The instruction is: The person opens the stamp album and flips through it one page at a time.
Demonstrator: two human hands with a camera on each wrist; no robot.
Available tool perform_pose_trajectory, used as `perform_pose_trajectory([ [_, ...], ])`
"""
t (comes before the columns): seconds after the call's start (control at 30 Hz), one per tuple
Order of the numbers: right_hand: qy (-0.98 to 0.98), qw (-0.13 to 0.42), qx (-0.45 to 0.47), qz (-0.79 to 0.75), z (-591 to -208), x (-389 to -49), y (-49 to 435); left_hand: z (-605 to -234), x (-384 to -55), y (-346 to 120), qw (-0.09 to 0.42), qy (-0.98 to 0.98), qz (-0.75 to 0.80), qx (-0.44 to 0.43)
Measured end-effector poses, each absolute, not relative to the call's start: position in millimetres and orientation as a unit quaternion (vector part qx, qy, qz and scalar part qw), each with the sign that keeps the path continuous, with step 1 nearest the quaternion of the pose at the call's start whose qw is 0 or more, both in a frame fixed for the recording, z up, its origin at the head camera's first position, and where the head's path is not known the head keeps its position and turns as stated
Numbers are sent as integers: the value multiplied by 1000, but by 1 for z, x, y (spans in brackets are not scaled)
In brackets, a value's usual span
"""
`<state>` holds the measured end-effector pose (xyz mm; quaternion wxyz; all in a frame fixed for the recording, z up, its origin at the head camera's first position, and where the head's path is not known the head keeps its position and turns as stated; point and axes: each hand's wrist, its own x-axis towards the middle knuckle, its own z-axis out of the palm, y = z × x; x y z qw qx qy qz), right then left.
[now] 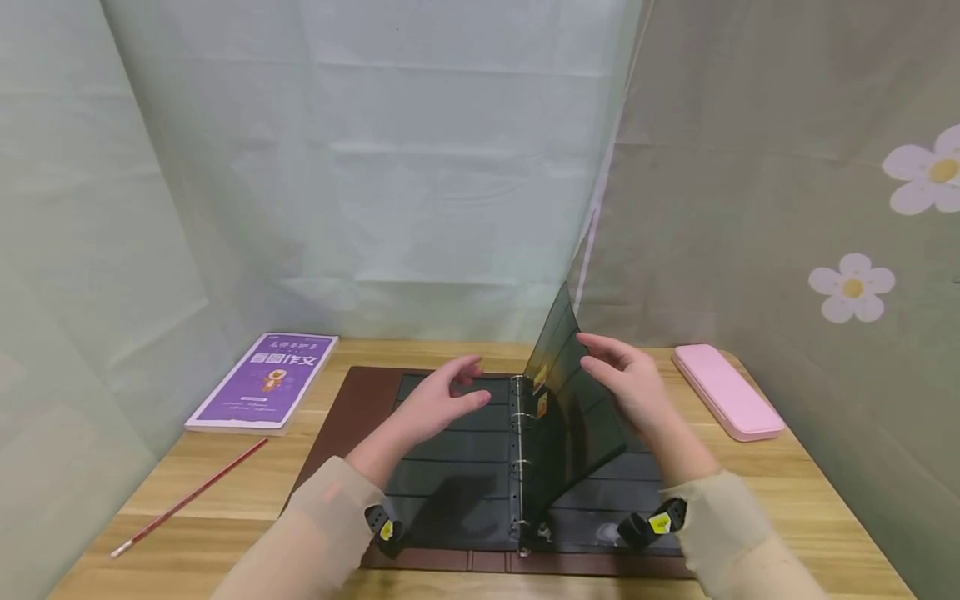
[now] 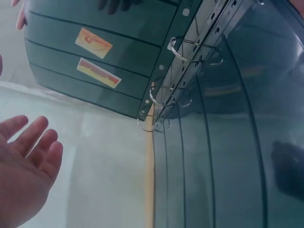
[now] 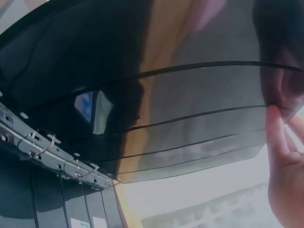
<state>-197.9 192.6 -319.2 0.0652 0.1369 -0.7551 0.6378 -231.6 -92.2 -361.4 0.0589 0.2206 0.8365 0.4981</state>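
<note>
A brown ring binder [image 1: 358, 404] lies spread on the wooden table, with dark pocket pages on both sides of its metal rings [image 1: 520, 467]. My right hand [image 1: 628, 379] pinches the outer edge of one dark pocket page [image 1: 592, 408], which stands up from the rings and curves. In the right wrist view, the thumb [image 3: 276, 135] presses on the sheet near its edge. Two small stamp-like cards [image 2: 93, 42] show in the pockets of the raised page in the left wrist view. Above the left-hand pages hovers my left hand [image 1: 438, 400], fingers loosely bent and holding nothing.
A purple book [image 1: 262, 379] lies at the back left, and a red pencil [image 1: 191, 497] lies in front of it. To the right of the binder is a pink case [image 1: 727, 392]. Pale curtains [image 1: 450, 183] hang behind and beside the table.
</note>
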Motion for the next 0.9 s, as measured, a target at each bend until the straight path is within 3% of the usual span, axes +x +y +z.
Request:
perform_pose_trajectory([
  [0.27, -758, 72, 152, 631, -317, -202, 178, -350, -232, -94, 61, 818, 522, 235],
  [0.9, -755, 25, 156, 637, -323, -203, 146, -334, -224, -75, 56, 779, 567, 260],
])
